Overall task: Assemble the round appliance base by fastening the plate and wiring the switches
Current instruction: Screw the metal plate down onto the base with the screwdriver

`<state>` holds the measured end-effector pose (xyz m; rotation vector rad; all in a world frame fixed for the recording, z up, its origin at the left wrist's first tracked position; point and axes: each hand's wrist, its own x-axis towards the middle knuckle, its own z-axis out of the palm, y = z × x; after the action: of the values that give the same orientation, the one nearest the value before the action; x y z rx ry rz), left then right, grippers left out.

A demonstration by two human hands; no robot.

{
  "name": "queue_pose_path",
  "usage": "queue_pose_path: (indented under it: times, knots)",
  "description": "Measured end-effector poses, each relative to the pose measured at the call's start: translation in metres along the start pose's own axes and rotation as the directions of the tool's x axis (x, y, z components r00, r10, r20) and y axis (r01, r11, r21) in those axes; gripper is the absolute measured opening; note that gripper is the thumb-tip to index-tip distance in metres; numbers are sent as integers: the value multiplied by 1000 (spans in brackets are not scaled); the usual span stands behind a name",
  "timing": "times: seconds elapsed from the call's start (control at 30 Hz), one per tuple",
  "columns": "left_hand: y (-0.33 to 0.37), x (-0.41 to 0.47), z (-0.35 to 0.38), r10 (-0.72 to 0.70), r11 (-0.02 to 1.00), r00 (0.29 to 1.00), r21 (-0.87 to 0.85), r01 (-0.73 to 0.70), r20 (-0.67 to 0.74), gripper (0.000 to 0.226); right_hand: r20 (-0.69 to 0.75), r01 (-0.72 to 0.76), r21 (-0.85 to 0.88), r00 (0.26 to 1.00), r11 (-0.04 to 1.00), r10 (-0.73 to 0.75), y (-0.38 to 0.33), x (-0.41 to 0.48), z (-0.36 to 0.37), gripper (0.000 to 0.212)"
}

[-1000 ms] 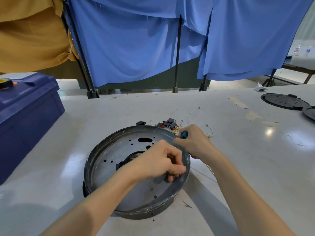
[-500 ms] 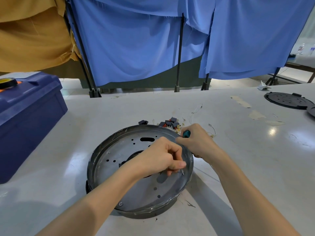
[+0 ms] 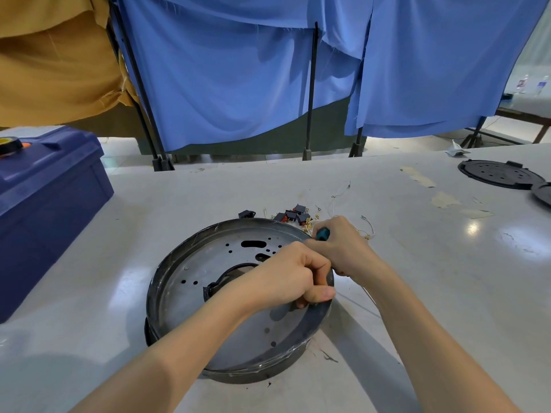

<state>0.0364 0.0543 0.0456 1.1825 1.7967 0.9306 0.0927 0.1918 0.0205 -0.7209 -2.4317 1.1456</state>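
The round dark appliance base [image 3: 162, 278] lies on the white table with a grey perforated metal plate [image 3: 205, 263] inside it. My right hand [image 3: 346, 251] grips a teal-handled screwdriver [image 3: 323, 234] at the base's right rim. My left hand [image 3: 286, 278] is curled over the plate's right side, thumb and fingers pinching at the screwdriver's shaft; the tip and whatever is under it are hidden. A pile of small black and red switches [image 3: 293, 216] lies just behind the base.
Loose thin wires [image 3: 340, 193] and terminals lie behind the switches, next to a black connector [image 3: 247, 214]. A blue box [image 3: 50, 210] with a tape roll [image 3: 9, 143] stands at left. Black round covers [image 3: 501, 174] lie far right. Blue curtains hang behind the table.
Both hands stay at the base's right rim. My left hand's thumb has shifted slightly toward the rim; the view has drifted a little.
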Motion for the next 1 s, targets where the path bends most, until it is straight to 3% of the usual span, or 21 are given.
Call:
queue_pose_path:
  times: [0.2, 0.3, 0.37, 0.43, 0.53, 0.63, 0.73, 0.83, 0.9, 1.0]
  knots:
    - [-4, 2, 1, 33, 999, 999, -5, -33, -4, 33, -2, -2, 24, 1000, 1000, 2, 1, -1, 0, 28]
    - [-11, -1, -1, 98, 995, 995, -6, -98, -23, 19, 24, -40, 98, 999, 994, 38, -1, -2, -5, 44]
    - [-15, -5, -4, 146, 989, 989, -15, -147, -27, 13, -55, -66, 160, 996, 985, 76, -5, -2, -12, 57]
    - [-18, -7, -4, 165, 986, 986, -6, -165, -37, 14, -251, -34, 244, 963, 969, 97, -13, -2, -24, 51]
    - [-21, -6, -4, 160, 987, 983, 35, -158, -86, 19, -416, 119, 544, 898, 830, 143, -26, -5, -47, 49]
    - [-20, -4, -7, 172, 978, 979, 134, -157, -109, 13, -392, 223, 677, 916, 701, 88, -38, -15, -62, 51]
    - [-18, -5, -7, 190, 960, 975, 232, -158, -120, 11, -204, 213, 529, 971, 821, -121, -43, -27, -68, 40]
    - [-18, -7, -6, 180, 967, 972, 207, -147, -153, 12, 129, 229, 150, 960, 962, -249, -44, -38, -68, 42]
    - [-18, -8, -6, 177, 969, 970, 201, -142, -169, 13, 276, 278, -62, 928, 958, -252, -43, -42, -61, 38]
    - [-17, -10, -8, 188, 960, 964, 241, -140, -188, 10, 339, 308, -194, 912, 931, -231, -41, -48, -47, 27]
